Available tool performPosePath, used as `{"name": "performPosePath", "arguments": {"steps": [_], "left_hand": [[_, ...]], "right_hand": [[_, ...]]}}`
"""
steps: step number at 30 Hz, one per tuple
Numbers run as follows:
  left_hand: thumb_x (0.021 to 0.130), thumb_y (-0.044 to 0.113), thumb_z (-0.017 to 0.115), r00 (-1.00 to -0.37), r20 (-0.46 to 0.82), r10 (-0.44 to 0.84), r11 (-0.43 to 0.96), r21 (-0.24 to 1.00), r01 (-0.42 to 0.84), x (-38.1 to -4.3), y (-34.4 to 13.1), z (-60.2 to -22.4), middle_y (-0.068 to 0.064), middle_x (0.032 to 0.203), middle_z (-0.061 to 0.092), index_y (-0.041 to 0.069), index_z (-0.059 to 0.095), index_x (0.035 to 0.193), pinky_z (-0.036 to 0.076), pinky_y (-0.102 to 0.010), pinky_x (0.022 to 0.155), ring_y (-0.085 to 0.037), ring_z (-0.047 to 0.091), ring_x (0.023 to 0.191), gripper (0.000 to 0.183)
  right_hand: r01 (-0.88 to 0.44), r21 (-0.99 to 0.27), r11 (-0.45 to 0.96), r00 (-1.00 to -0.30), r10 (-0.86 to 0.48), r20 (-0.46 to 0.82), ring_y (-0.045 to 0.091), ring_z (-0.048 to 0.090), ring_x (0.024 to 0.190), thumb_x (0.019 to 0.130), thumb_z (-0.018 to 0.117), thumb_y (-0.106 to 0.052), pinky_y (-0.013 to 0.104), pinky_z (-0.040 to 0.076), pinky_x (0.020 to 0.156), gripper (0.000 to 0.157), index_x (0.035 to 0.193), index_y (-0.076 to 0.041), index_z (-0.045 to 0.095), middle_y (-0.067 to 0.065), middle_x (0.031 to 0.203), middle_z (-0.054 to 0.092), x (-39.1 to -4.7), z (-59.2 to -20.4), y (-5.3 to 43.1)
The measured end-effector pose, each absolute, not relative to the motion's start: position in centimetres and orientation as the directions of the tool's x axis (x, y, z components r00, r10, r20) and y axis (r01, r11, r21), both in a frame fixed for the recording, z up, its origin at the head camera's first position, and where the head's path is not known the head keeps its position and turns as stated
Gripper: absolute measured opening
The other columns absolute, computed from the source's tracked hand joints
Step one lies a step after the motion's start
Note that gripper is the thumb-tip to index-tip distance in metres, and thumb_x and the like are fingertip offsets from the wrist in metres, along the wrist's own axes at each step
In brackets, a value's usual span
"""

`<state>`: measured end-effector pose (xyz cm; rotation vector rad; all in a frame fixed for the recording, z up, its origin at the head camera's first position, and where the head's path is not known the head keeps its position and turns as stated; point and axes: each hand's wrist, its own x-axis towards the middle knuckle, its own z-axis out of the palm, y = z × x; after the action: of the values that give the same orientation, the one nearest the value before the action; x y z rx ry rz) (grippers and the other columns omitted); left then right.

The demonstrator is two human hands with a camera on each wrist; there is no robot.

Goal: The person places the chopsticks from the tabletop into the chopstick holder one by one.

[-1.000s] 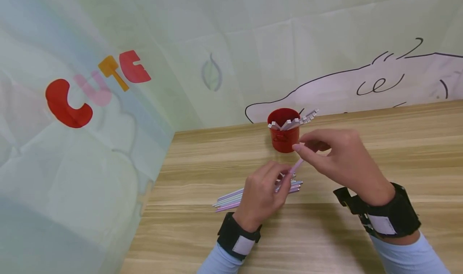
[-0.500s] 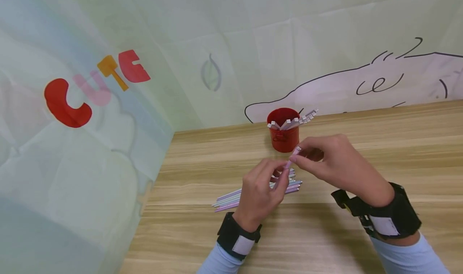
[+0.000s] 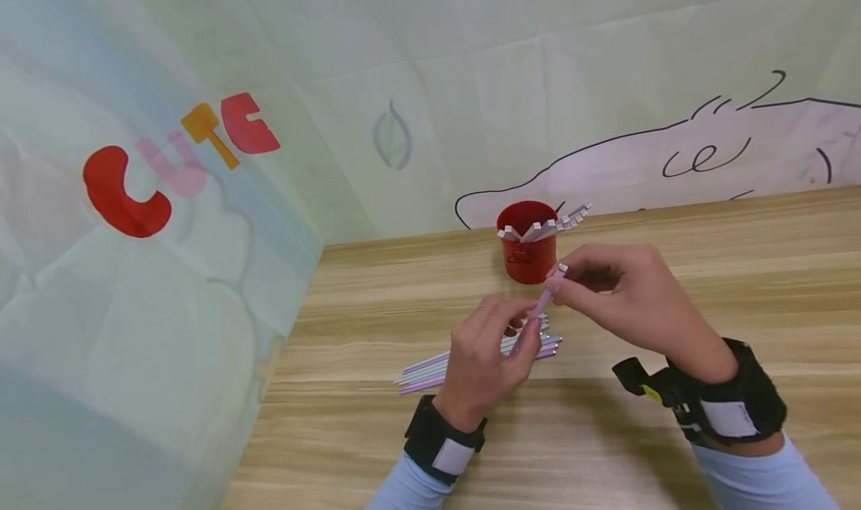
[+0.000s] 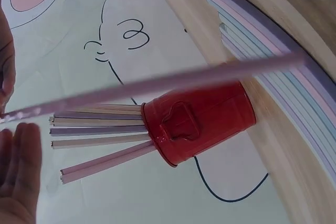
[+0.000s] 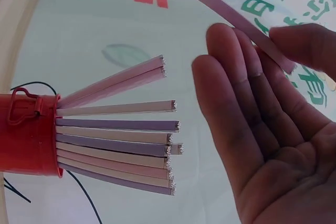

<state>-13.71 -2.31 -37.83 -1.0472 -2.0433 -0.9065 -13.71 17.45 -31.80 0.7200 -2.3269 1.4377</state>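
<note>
A slim pink stick with a sparkly end [image 3: 543, 300] is held slantwise above the table between both hands. My left hand [image 3: 487, 353] pinches its lower part between thumb and fingertips. Up near the sparkly end, the thumb and finger of my right hand [image 3: 625, 293] grip it; in the right wrist view the other fingers [image 5: 231, 114] extend beside it. Just behind stands a small red bucket [image 3: 531, 265] holding several pastel sticks [image 5: 118, 124], sparkly ends up. A loose row of similar sticks [image 3: 424, 373] lies on the table, partly hidden behind my left hand.
The wood-grain table [image 3: 356, 293] meets a printed backdrop [image 3: 430, 121] along its back edge and another printed sheet [image 3: 168, 308] on the left. The bucket is close to the back edge. A wire handle [image 5: 23, 106] hangs on its side.
My right hand first came down along the pink stick toward my left hand, then moved back up and right to its sparkly end. The left hand stays almost in place; bucket and row are unchanged.
</note>
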Motion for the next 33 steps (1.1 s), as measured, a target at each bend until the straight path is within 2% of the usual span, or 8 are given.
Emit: {"name": "performPosePath", "arguments": {"steps": [6,10,12,15,19,26,31,33], "left_hand": [[0.08,0.011,0.068,-0.326,0.857,0.399,0.461,0.12,0.879,-13.6,-2.3,-37.6,-0.006,0.088,0.06,0.005,0.063,0.096,0.05,-0.021,0.075,-0.01,0.057,0.081,0.018],[0.079,0.012,0.067,-0.312,0.847,0.43,0.466,0.088,0.88,-13.7,-2.2,-37.7,-0.005,0.086,0.063,0.006,0.065,0.095,0.05,-0.023,0.078,-0.011,0.058,0.082,0.017],[0.08,0.014,0.066,-0.337,0.826,0.452,0.477,0.095,0.874,-13.6,-2.1,-37.9,-0.003,0.086,0.064,0.007,0.065,0.095,0.05,-0.022,0.078,-0.01,0.057,0.081,0.016],[0.083,0.019,0.063,-0.415,0.764,0.494,0.512,0.13,0.849,-13.6,-2.1,-38.3,-0.001,0.086,0.064,0.009,0.066,0.096,0.049,-0.019,0.077,-0.008,0.056,0.081,0.016],[0.087,0.027,0.059,-0.527,0.654,0.543,0.565,0.18,0.805,-13.6,-2.0,-38.7,0.002,0.089,0.064,0.013,0.066,0.098,0.047,-0.017,0.077,-0.006,0.055,0.082,0.019],[0.088,0.031,0.056,-0.611,0.533,0.585,0.611,0.206,0.765,-13.8,-2.1,-39.3,0.005,0.09,0.063,0.016,0.066,0.099,0.049,-0.018,0.073,-0.005,0.054,0.082,0.021],[0.086,0.029,0.062,-0.634,0.48,0.607,0.638,0.181,0.748,-13.9,-2.2,-39.8,0.006,0.093,0.064,0.016,0.065,0.099,0.05,-0.02,0.072,-0.004,0.056,0.084,0.019],[0.085,0.029,0.064,-0.647,0.449,0.616,0.656,0.163,0.737,-13.9,-2.3,-40.0,0.006,0.094,0.065,0.017,0.065,0.1,0.051,-0.021,0.072,-0.005,0.057,0.085,0.02]], "right_hand": [[-0.581,-0.74,0.337,-0.808,-0.13,0.575,0.011,0.062,0.065,0.078,0.073,-0.01,0.018,0.05,0.055,0.013,0.089,-0.014,0.069,-0.002,0.079,0.068,-13.6,-31.6,17.6],[-0.619,-0.722,0.308,-0.764,-0.026,0.644,0.016,0.063,0.068,0.077,0.071,0.0,0.018,0.051,0.061,0.019,0.094,-0.007,0.069,0.003,0.082,0.069,-13.4,-31.2,17.6],[-0.652,-0.713,0.256,-0.733,0.028,0.68,0.02,0.064,0.07,0.076,0.068,0.005,0.019,0.052,0.066,0.023,0.097,-0.004,0.069,0.008,0.084,0.069,-13.1,-30.8,17.5],[-0.731,-0.675,0.099,-0.663,0.133,0.737,0.026,0.064,0.072,0.074,0.066,0.012,0.022,0.053,0.069,0.024,0.097,0.007,0.066,0.017,0.087,0.067,-12.9,-30.2,17.3],[-0.833,-0.546,-0.088,-0.544,0.304,0.782,0.03,0.063,0.07,0.072,0.064,0.016,0.026,0.054,0.069,0.022,0.093,0.022,0.059,0.027,0.085,0.065,-12.8,-29.2,16.8],[-0.919,-0.376,-0.118,-0.381,0.51,0.771,0.032,0.062,0.066,0.066,0.064,0.02,0.03,0.055,0.069,0.022,0.084,0.028,0.055,0.031,0.078,0.063,-12.8,-28.2,15.9],[-0.939,-0.336,-0.075,-0.32,0.545,0.775,0.031,0.062,0.066,0.065,0.065,0.02,0.029,0.054,0.068,0.02,0.081,0.028,0.055,0.03,0.076,0.063,-13.1,-28.1,15.7],[-0.939,-0.345,-0.014,-0.3,0.528,0.794,0.029,0.061,0.066,0.065,0.067,0.018,0.028,0.054,0.07,0.019,0.079,0.026,0.057,0.029,0.075,0.064,-13.2,-28.2,15.6]]}}
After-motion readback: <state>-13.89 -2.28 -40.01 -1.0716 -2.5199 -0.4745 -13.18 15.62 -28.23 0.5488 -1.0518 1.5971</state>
